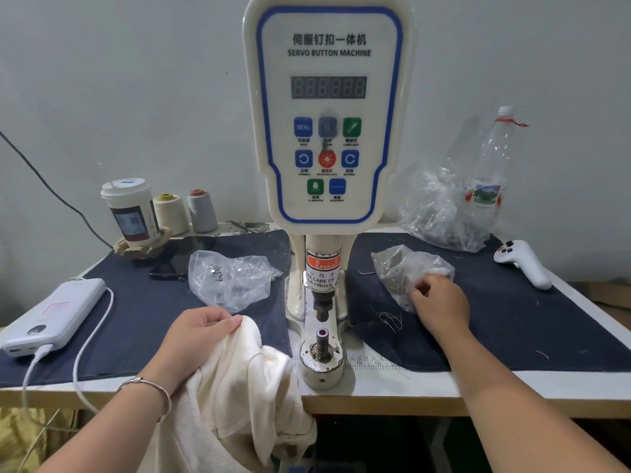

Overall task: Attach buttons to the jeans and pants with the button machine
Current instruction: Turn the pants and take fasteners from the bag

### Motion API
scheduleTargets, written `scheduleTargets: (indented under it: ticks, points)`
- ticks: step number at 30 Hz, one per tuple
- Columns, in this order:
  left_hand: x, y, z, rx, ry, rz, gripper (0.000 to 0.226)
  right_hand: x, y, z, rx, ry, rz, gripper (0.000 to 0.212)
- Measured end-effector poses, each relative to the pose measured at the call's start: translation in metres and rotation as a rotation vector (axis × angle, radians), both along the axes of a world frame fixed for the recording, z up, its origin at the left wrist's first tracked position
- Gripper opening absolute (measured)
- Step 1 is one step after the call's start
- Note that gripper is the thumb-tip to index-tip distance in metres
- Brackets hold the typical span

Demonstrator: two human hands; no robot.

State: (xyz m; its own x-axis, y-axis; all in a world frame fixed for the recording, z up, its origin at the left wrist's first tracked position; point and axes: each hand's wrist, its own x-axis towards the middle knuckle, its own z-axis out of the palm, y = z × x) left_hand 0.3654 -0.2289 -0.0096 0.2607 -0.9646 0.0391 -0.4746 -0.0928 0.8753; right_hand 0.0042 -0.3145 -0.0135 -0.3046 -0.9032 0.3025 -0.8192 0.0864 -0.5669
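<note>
The white servo button machine [328, 110] stands at the table's middle, its lower die post [322, 339] bare under the punch head. My left hand [201, 331] grips a fold of cream pants [246, 397] that hang over the table's front edge, left of the die. My right hand [440, 303] reaches into a clear plastic bag of small metal parts [403, 268] right of the machine, fingers curled at its opening; what they hold is hidden. Another clear bag with a few silver buttons [232, 278] lies left of the machine.
Dark blue cloth [512, 322] covers the table. On the left sit a white power bank [58, 315] with its cable, a phone [177, 261], a paper cup [131, 209] and two thread cones [186, 211]. At back right are a larger bag [440, 213], a plastic bottle [491, 172] and a white controller [524, 262].
</note>
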Motion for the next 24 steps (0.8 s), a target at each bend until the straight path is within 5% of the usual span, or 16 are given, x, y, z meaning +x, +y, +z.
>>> scheduleTargets:
  ticks: [24]
  points:
    - [-0.0014, -0.0007, -0.0025, -0.002, -0.001, 0.022, 0.032, -0.0047, 0.0054, 0.0019, -0.131, -0.297, 0.014, 0.017]
